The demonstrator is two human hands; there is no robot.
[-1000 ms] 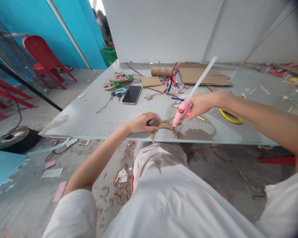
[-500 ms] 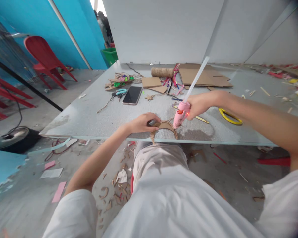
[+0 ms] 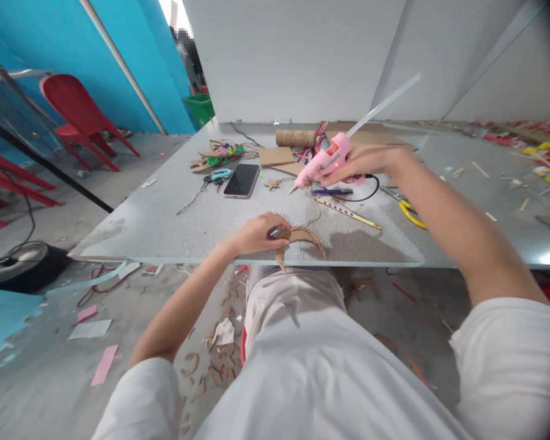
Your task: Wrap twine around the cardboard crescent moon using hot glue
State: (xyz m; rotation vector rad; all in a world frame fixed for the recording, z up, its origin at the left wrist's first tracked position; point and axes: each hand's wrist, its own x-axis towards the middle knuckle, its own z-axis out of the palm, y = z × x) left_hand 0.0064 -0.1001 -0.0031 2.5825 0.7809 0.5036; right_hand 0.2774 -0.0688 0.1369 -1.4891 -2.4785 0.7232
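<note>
My left hand [image 3: 263, 233] is closed on a curved cardboard piece [image 3: 297, 234] with twine along its edge, at the table's front edge. A small dark, shiny object shows between its thumb and fingers; its kind is unclear. A loose end of twine sticks up from the curved piece. Above the table, my right hand [image 3: 364, 162] grips a pink glue gun [image 3: 325, 162], its nozzle pointing down and left, apart from the cardboard. A long clear glue stick [image 3: 385, 105] juts from the gun's back. Beneath the gun lie a blue pen [image 3: 332, 192] and a yellow patterned strip [image 3: 348, 213].
A phone [image 3: 242, 181] and blue-handled pliers [image 3: 220, 175] lie at the left. Behind stand a twine roll [image 3: 296, 138] and flat cardboard [image 3: 275, 156]. Yellow-handled scissors [image 3: 410, 214] rest near my right forearm. A power cord [image 3: 373, 189] hangs from the gun.
My right hand has lifted the glue gun up and away from the curved cardboard and tilted it, nozzle now to the left. My left hand still holds the cardboard in about the same place.
</note>
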